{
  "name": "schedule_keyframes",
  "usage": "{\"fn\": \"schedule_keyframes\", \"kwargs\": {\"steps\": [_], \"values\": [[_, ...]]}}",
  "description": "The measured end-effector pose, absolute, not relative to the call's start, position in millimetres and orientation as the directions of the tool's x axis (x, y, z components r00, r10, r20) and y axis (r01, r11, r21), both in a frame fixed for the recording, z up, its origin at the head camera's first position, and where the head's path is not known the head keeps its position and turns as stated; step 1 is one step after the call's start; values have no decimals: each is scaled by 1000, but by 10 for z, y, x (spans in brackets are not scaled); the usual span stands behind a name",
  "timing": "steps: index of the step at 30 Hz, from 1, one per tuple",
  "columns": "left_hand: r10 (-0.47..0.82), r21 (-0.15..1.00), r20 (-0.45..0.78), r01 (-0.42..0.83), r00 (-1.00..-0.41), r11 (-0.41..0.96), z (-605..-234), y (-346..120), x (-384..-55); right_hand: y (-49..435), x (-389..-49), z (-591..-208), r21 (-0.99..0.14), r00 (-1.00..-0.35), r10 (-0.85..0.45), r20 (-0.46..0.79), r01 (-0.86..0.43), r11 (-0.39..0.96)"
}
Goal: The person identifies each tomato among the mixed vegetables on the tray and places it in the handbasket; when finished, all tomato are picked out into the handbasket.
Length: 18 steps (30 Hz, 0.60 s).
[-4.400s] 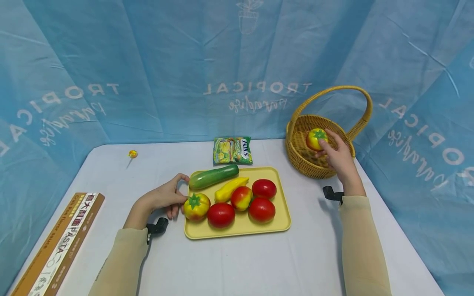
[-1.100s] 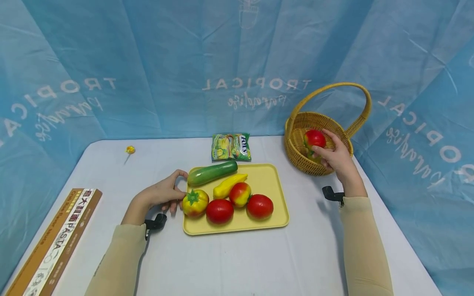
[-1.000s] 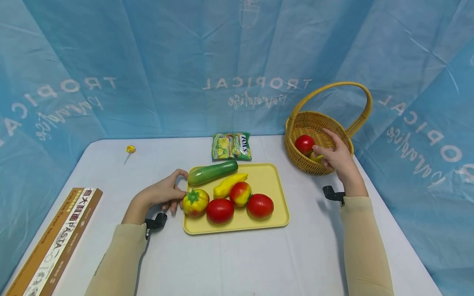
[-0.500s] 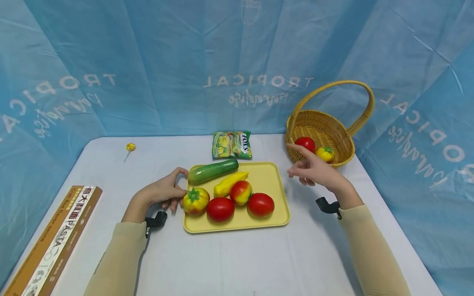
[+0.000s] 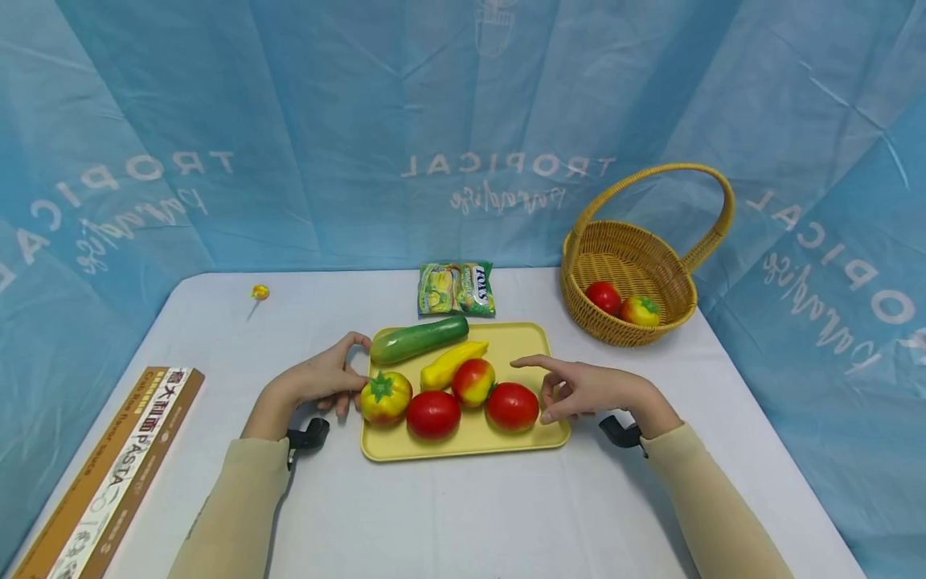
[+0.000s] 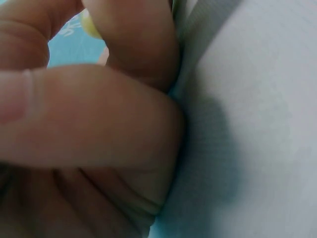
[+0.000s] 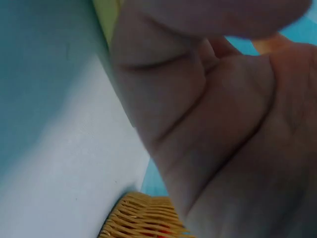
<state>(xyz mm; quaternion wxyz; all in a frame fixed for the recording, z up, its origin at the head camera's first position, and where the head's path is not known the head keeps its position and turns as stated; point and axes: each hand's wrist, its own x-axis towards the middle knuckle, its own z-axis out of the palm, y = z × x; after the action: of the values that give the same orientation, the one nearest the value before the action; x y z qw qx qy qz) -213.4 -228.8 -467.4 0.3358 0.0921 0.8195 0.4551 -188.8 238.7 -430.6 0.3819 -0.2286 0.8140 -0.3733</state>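
Red tomato [image 5: 512, 406], glossy, lying at the right-hand end of the yellow tray [image 5: 470, 455], up against the red-and-yellow fruit [image 5: 473, 383] as far as can be seen. Right hand [image 5: 589, 389]: beside the tomato, index finger stretched out above the tray, thumb parted from it, remaining fingers bent, nothing held; thumb contact with the tomato cannot be told. Left hand [image 5: 318, 382]: at the tray's left rim, index finger and thumb bent to it; whether it grips or merely rests cannot be told. Wicker basket [image 5: 602, 326]: behind, to the right, containing one red fruit [image 5: 604, 297] and one yellow-red fruit [image 5: 641, 311]. Handling note, as judged: the step looks like a pick-up; best to bring thumb and index finger round opposite sides of the tomato, low enough for a smooth round skin, and lift straight up so that its neighbour does not roll, the left hand steadying the tray. Views compared: head view alone gives the full layout; right wrist adds the bare palm and the basket's weave, but omits the tomato; left wrist gives enlarged bent fingers over white cloth, leaving the rim contact unsettled.
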Motion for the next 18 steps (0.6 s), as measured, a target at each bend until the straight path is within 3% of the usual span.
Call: {"fn": "schedule_keyframes", "kwargs": {"steps": [4, 18], "values": [[457, 809, -464, -152, -759, 568, -4674, -2285, -2129, 2334, -1858, -4316, -773, -590, -658, -468, -88, 629], [450, 802, -469, -153, -759, 577, -4666, -2272, -2138, 2222, -1839, -4359, -744, -630, -651, -423, -169, 646]]}}
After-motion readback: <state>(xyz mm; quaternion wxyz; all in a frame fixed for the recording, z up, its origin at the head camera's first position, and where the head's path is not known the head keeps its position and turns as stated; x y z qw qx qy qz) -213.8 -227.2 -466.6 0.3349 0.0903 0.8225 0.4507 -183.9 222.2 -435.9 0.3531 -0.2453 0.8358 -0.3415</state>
